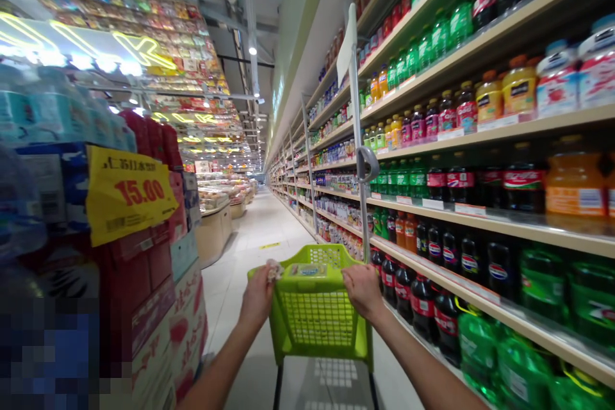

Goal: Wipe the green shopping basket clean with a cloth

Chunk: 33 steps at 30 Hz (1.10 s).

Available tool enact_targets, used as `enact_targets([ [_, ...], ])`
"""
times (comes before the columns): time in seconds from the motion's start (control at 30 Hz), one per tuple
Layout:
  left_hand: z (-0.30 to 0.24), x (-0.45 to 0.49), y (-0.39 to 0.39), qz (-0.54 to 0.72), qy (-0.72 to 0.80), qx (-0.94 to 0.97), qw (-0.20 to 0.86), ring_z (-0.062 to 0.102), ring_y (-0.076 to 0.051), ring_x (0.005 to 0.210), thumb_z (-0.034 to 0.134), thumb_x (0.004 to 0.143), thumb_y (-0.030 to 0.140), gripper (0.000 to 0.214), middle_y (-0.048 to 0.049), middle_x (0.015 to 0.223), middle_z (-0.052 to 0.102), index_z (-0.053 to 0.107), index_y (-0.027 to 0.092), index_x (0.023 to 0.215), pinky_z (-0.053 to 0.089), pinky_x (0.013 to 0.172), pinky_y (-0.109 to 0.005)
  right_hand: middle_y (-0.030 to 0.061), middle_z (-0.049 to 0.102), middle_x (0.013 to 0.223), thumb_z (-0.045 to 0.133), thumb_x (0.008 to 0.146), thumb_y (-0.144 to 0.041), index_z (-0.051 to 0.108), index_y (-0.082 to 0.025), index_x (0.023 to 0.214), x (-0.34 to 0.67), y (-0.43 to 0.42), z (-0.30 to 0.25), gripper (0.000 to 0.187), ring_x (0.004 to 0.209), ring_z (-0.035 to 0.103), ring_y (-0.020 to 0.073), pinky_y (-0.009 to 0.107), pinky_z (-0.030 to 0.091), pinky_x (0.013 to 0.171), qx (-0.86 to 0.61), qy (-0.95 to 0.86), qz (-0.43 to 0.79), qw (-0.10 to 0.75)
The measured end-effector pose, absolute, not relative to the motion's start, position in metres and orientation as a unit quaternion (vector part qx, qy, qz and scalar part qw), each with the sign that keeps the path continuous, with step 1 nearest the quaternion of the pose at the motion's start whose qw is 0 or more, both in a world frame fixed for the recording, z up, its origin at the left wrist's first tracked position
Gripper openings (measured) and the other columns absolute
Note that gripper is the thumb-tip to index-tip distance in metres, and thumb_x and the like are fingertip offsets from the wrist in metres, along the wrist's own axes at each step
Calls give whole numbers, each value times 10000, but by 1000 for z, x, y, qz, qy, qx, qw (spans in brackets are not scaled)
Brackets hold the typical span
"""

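In the head view a lime-green shopping cart (pixel 312 317) stands straight in front of me on the pale floor. My left hand (pixel 259 291) is closed at the left end of its handle, with a crumpled whitish scrap (pixel 275 270), perhaps tissue or plastic, by the fingers. At the opposite end my right hand (pixel 362 288) wraps round the handle. A clear-covered label panel (pixel 307 270) lies along the handle between both hands. The back wall of the basket is a grid; its inside is mostly hidden.
Shelves of drink bottles (pixel 461 256) line the right side, close to the cart. Stacked cartons (pixel 148 282) with a yellow price sign (pixel 129 192) stand close on the left. Between them an aisle (pixel 257 218) runs ahead, past wooden display bins (pixel 214 230). A metal pole (pixel 359 128) rises by the shelves.
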<state>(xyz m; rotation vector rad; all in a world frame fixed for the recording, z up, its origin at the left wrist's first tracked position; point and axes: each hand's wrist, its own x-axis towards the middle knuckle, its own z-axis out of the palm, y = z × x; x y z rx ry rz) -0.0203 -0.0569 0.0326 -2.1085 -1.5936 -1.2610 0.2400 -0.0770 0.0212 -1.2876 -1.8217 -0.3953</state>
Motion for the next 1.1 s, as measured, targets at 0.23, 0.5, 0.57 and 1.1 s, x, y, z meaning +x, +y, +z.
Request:
enact_targets([
  [0.23, 36, 70, -67, -363, -384, -837, 140, 470, -192, 1139, 390, 780, 125, 358, -79, 1209, 552, 542, 198, 1096, 340, 997, -442, 23, 662, 799, 354, 820, -190, 641, -195, 822, 246, -76, 20, 287, 788, 552, 150, 310, 250, 786, -476, -739, -144, 454],
  [0.5, 40, -14, -66, -362, -611, -689, 144, 499, -216, 1116, 356, 784, 116, 379, -101, 1203, 559, 526, 162, 1120, 322, 981, -485, 22, 676, 792, 344, 811, -200, 648, -189, 773, 253, -74, 20, 306, 780, 565, 146, 316, 250, 791, -479, -724, -125, 480],
  [0.57, 40, 22, -69, -352, -549, -746, 137, 489, -194, 1128, 368, 794, 119, 371, -81, 1211, 557, 523, 179, 1126, 291, 1011, -467, 21, 675, 785, 347, 808, -198, 650, -189, 771, 253, -74, 20, 306, 776, 565, 145, 313, 253, 781, -479, -726, -124, 478],
  [1.1, 39, 59, -75, -342, -496, -780, 170, 475, -201, 1145, 347, 845, 170, 341, -41, 1225, 550, 506, 256, 1135, 92, 1039, -590, 25, 680, 791, 327, 792, -189, 655, -187, 776, 263, -72, 20, 328, 761, 569, 144, 306, 264, 773, -470, -732, -110, 481],
])
